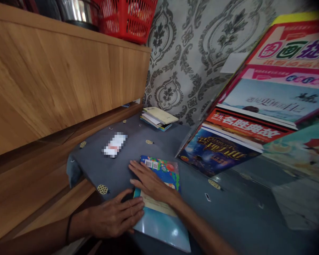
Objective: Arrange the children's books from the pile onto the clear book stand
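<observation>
A thin book [162,226] with a glossy clear cover lies flat on the dark grey tablecloth in front of me. Its cover has a blue, colourful picture at the far end, a cream band in the middle and pale blue at the near end. Across its upper half my right hand [152,181] rests flat, fingers stretched toward the left edge. My left hand [118,215] lies at the book's left edge, fingers extended onto the cover and thumb apart. Neither hand grasps it. Part of the cover is hidden under my hands.
A tilted clear rack of books [255,120] stands on the right. A small book stack [159,117] lies near the patterned wall, and a blurred white item [115,144] is on the cloth [124,173]. At left, a wooden cabinet [69,78] carries a red basket [127,21] and a metal pot [79,12].
</observation>
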A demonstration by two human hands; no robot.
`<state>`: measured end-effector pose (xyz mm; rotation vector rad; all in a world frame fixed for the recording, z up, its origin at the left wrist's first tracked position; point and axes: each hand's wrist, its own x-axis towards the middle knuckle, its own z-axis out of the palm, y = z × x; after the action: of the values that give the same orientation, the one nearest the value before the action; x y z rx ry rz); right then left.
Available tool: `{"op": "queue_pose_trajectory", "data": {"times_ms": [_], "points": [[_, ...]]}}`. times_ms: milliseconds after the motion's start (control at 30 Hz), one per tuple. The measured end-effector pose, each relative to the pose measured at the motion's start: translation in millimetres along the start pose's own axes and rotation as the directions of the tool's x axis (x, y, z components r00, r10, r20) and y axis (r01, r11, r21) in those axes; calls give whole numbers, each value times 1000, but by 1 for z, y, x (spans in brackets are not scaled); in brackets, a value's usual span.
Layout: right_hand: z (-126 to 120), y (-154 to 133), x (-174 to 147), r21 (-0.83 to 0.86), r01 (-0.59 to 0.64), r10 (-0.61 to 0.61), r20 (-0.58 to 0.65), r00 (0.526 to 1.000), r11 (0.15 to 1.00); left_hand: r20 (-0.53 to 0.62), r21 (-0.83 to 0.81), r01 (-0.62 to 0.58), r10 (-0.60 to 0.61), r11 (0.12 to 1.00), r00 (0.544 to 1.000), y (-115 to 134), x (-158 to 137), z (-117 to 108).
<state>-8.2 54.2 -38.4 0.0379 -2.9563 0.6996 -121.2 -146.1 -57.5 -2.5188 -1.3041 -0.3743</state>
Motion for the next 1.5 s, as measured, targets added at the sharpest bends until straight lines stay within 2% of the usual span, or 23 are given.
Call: {"op": "queue_pose_trajectory", "data": {"times_ms": [100, 200, 367, 533, 633, 700, 767, 900, 1000, 1100, 1200, 1400, 1500], "points": [[2, 34, 5, -103, -83, 76, -73, 994, 991, -7, 4, -10, 10, 1000, 1000, -2, 0, 0], [3, 59, -6, -166, -187, 164, -146, 976, 968, -29, -1, -11, 11, 1000, 1000, -2, 0, -1], [5, 72, -47, -223, -306, 249, -250, 936, 925, -45, -14, 18, -19, 1000, 999, -1, 0, -1], [17, 56, -90, -246, -327, 245, -311, 918, 912, -11, -63, 27, -28, 998, 1000, -3, -1, -10], [22, 38, -108, -238, -350, 275, -299, 914, 906, 52, -135, 17, -10, 991, 999, -8, -1, -17], [23, 25, -116, -226, -349, 287, -266, 920, 909, 102, -179, 38, -19, 983, 995, -16, 1, -16], [24, 14, -123, -211, -339, 286, -243, 927, 917, 150, -182, 108, -81, 977, 985, -31, 8, -7], [24, -2, -133, -205, -323, 277, -225, 934, 924, 237, -135, 251, -215, 959, 948, -75, 39, 23], [25, -12, -138, -216, -338, 292, -217, 932, 916, 339, -106, 388, -333, 916, 880, -105, 66, 38], [25, -19, -140, -224, -367, 320, -222, 921, 903, 397, -90, 440, -373, 894, 839, -115, 78, 40], [25, -22, -140, -220, -380, 327, -243, 913, 898, 416, -105, 397, -322, 912, 850, -99, 69, 33], [30, -21, -140, -138, -378, 323, -308, 895, 916, 420, -197, 195, -97, 961, 903, -27, 39, 8], [33, -19, -144, -24, -414, 370, -404, 837, 910, 399, -282, 100, 21, 954, 917, -9, 47, 1]]}}
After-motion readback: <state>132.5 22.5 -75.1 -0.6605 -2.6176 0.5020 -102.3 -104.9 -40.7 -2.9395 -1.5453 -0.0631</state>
